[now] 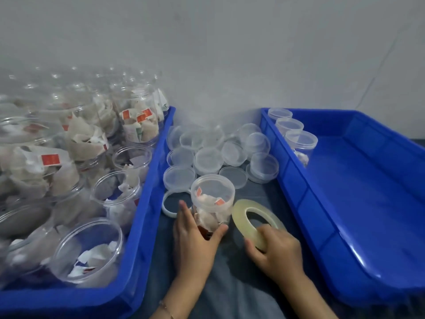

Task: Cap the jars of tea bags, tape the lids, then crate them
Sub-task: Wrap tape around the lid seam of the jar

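Note:
A clear capped jar of tea bags (212, 203) stands on the dark cloth between two blue crates. My left hand (195, 238) grips its lower part, thumb on the right side. My right hand (276, 252) holds a roll of clear tape (250, 223) tilted up just right of the jar. A heap of clear lids (220, 153) lies behind the jar. The left crate (147, 203) is packed with several open jars of tea bags (89, 143). The right crate (358, 187) holds three capped jars (299, 141) in its far left corner.
One lid (171, 203) lies upside down just left of the jar. A grey wall rises behind everything. The dark cloth (230, 291) runs toward me between the crates.

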Tool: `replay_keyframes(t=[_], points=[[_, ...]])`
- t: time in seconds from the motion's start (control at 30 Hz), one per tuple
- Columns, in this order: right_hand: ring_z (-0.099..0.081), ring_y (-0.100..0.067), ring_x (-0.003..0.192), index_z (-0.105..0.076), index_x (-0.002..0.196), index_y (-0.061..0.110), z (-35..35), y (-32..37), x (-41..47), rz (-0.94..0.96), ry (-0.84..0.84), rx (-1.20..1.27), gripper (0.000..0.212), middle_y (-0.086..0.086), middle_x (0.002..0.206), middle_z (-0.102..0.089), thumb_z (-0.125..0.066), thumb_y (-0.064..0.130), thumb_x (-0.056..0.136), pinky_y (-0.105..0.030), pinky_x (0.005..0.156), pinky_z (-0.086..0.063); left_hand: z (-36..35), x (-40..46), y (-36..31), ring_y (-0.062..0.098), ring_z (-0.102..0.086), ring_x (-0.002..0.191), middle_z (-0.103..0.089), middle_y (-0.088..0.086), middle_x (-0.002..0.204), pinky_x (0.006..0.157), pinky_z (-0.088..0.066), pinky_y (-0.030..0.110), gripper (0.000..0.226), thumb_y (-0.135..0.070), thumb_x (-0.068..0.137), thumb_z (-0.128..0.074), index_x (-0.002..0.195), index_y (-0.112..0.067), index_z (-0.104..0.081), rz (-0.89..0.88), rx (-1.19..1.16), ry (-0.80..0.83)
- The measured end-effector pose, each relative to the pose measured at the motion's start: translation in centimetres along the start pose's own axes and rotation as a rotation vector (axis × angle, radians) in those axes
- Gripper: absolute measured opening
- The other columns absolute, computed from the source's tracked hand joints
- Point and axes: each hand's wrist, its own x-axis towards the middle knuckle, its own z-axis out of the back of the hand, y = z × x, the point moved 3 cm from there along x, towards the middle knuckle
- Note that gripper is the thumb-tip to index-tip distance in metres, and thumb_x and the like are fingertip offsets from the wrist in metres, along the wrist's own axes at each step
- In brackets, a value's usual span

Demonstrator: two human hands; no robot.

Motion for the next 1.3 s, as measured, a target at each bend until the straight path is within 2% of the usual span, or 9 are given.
replay_keyframes(t=[0.13,0.23,0.3,0.43,0.6,0.83,1.0,1.13,1.3], points=[[-0.057,-0.013,0.048,-0.068,0.066,0.011,0.4,-0.1,0.2,0.012,-0.101,0.078,0.036,0.003,0.057,-0.062,-0.057,0.044,0.076,-0.029,0.045,-0.049,1.3,-1.2,-1.6,0.028,-0.045,0.117,-0.049,0.016,0.133,0.097,-0.037,0.038,0.064,-0.048,0.088,-0.053,0.134,-0.006,-0.039,-0.528,0.06,-0.339],[-0.056,-0.011,0.048,-0.069,0.067,0.011,0.7,-0.4,0.2,0.0,-0.162,0.122,0.036,0.004,0.058,-0.062,-0.055,0.043,0.076,-0.019,0.047,-0.044,1.0,-3.1,-3.2,0.018,-0.054,0.087,-0.057,0.001,0.098,0.073,-0.045,0.034,0.013,-0.018,0.087,-0.052,0.1,-0.019,-0.054,-0.803,-0.022,-0.351],[-0.056,-0.008,0.05,-0.068,0.068,0.012,0.8,-0.5,0.1,-0.021,-0.163,0.153,0.034,0.006,0.06,-0.063,-0.055,0.043,0.076,-0.017,0.049,-0.041,0.3,-3.4,-4.6,0.014,-0.057,0.087,-0.062,0.002,0.091,0.074,-0.048,0.032,0.014,-0.014,0.085,-0.051,0.095,-0.018,-0.06,-0.725,-0.137,-0.229],[-0.051,0.0,0.054,-0.068,0.071,0.017,1.0,-0.9,-0.5,-0.074,-0.14,0.224,0.03,0.013,0.063,-0.061,-0.055,0.044,0.077,-0.013,0.052,-0.038,-1.7,-3.1,-6.9,0.001,-0.04,0.127,-0.045,-0.01,0.139,0.105,-0.029,0.013,0.046,-0.033,0.094,-0.044,0.136,-0.016,-0.051,-0.423,-0.126,0.155],[-0.053,-0.008,0.05,-0.066,0.065,0.016,0.9,-0.7,-0.6,-0.022,-0.115,0.124,0.032,0.009,0.057,-0.059,-0.056,0.044,0.076,-0.024,0.047,-0.044,-1.6,-2.7,-6.8,0.016,-0.067,0.094,-0.069,0.002,0.107,0.081,-0.051,0.025,0.02,-0.012,0.079,-0.074,0.098,-0.009,-0.074,-0.416,-0.045,0.091],[-0.054,-0.01,0.048,-0.066,0.065,0.016,0.6,-0.4,-0.7,-0.005,-0.097,0.07,0.033,0.008,0.056,-0.059,-0.056,0.046,0.076,-0.023,0.046,-0.044,-0.7,-2.3,-6.3,0.013,-0.064,0.061,-0.067,-0.007,0.073,0.049,-0.047,0.025,0.013,-0.013,0.069,-0.084,0.072,-0.016,-0.072,-0.422,0.053,0.034],[-0.056,-0.012,0.048,-0.067,0.068,0.015,0.3,-0.4,-0.4,-0.041,-0.095,0.004,0.037,0.007,0.056,-0.06,-0.054,0.049,0.077,-0.025,0.045,-0.045,-0.8,-2.5,-6.0,0.02,-0.066,0.063,-0.069,-0.003,0.075,0.05,-0.048,0.027,0.009,-0.01,0.075,-0.079,0.078,-0.013,-0.071,-0.412,0.096,0.035],[-0.056,-0.013,0.048,-0.066,0.066,0.016,0.0,-0.3,-0.4,-0.03,-0.048,-0.041,0.041,0.006,0.055,-0.06,-0.054,0.053,0.077,-0.028,0.044,-0.046,-1.9,-2.9,-4.7,0.022,-0.06,0.096,-0.062,-0.004,0.111,0.077,-0.042,0.034,0.019,-0.026,0.099,-0.044,0.106,-0.017,-0.059,-0.2,0.139,0.217],[-0.053,-0.014,0.044,-0.062,0.061,0.017,-0.5,0.1,-0.4,0.047,-0.03,-0.159,0.042,0.007,0.05,-0.056,-0.069,0.058,0.069,-0.021,0.044,-0.037,-1.4,-3.0,-3.5,0.019,-0.056,0.101,-0.055,-0.009,0.115,0.079,-0.038,0.03,0.014,-0.024,0.101,-0.033,0.096,-0.03,-0.045,-0.055,0.18,0.388]])
